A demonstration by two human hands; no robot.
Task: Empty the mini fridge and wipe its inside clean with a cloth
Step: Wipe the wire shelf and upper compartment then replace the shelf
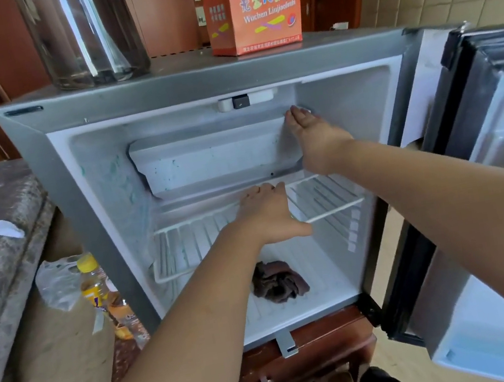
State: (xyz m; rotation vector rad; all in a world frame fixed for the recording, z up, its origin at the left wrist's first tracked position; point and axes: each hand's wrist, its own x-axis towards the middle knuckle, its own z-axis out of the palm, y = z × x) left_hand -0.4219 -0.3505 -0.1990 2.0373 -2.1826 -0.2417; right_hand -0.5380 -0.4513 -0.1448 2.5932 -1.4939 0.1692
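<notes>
The mini fridge (192, 84) is standing with its door (501, 132) swung wide to the right. Nothing is showing inside but the wire shelf (186, 245), the freezer flap (215, 157) and the cloth (279, 281). The cloth is lying crumpled on the fridge floor, toward the front, and neither hand is holding it.

The left hand (264, 212) is resting palm down on the wire shelf, fingers straight and thumb spread, gripping nothing. The cloth is sitting almost directly beneath it, one level down and a little nearer the person. The right hand (311, 137) is reaching higher and deeper, its straight fingers meeting the flap's upper right corner (pressing or merely brushing, this angle is not telling me).

So the left hand is the nearer one. I judge that taking up the cloth is calling for that hand to come off the shelf's front edge and go under it, since the shelf is lying between palm and cloth.
</notes>
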